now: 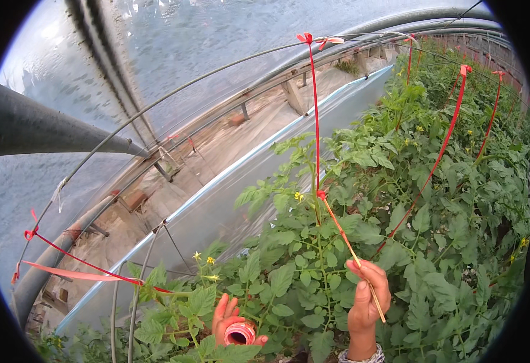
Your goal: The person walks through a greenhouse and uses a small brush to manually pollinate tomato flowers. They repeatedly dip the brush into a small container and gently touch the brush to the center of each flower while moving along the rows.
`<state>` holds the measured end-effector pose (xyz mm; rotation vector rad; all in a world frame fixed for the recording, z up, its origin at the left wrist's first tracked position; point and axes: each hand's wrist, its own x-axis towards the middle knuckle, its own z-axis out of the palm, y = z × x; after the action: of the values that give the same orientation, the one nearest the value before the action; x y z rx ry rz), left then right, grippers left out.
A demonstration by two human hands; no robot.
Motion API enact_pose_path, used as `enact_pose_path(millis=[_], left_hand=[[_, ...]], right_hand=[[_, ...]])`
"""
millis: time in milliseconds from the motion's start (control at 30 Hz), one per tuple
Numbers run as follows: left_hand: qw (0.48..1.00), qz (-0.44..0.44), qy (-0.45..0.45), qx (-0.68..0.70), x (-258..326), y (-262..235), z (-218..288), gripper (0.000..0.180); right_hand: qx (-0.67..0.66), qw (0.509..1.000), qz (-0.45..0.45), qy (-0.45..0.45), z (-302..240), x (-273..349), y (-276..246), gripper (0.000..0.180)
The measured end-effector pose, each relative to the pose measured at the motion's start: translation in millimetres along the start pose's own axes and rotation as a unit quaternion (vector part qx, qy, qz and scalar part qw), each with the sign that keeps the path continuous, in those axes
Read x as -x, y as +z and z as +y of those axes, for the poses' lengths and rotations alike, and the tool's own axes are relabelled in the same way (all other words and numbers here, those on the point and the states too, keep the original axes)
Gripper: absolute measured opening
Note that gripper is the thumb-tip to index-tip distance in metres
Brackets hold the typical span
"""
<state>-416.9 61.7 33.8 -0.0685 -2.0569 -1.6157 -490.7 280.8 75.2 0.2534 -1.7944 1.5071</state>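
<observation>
My right hand (369, 300) pinches a thin wooden stick (362, 269) between thumb and fingers. The stick slants up to the left, its upper part stained red. Its red tip (322, 195) overlaps the lower end of a hanging red ribbon (316, 115); whether they touch I cannot tell. Low in the middle, my left hand (221, 319) is wrapped round a small open jar (250, 333), smeared red outside, with a dark mouth. Red stains mark the fingers. Leafy tomato plants (319, 254) surround both hands, with yellow flowers (299, 196) near the stick's tip and more flowers (209, 260) above the jar.
Red ribbons (451, 127) run from overhead wires down to the plants. Another ribbon (83, 257) stretches across the left side. A plastic sheet with a blue edge (240, 169) borders the bed. Metal pipes (53, 124) and thin wire hoops (134, 308) stand at left.
</observation>
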Motion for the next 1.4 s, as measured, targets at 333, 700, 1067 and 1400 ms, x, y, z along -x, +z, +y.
enact_pose_path(millis=[333, 700, 1067, 1400], left_hand=[[0.993, -0.115, -0.024, -0.026, -5.0, -1.7, 25.3, 0.051], [0.991, -0.121, -0.048, -0.026, -4.4, 4.2, 16.8, 0.058], [0.966, -0.203, -0.103, 0.121, -0.5, 66.7, 67.7, 0.054], [0.913, -0.355, 0.145, 0.139, -13.8, 131.7, 122.3, 0.048]], right_hand=[[0.004, 0.999, -0.045, 0.005, 16.5, -23.6, 6.0, 0.019], [-0.074, 0.997, 0.018, 0.021, -9.5, -21.1, -15.2, 0.020], [-0.033, 0.997, -0.067, 0.026, -107.5, 21.6, -119.0, 0.018], [-0.153, 0.986, 0.063, -0.018, -159.2, 41.6, -179.5, 0.021]])
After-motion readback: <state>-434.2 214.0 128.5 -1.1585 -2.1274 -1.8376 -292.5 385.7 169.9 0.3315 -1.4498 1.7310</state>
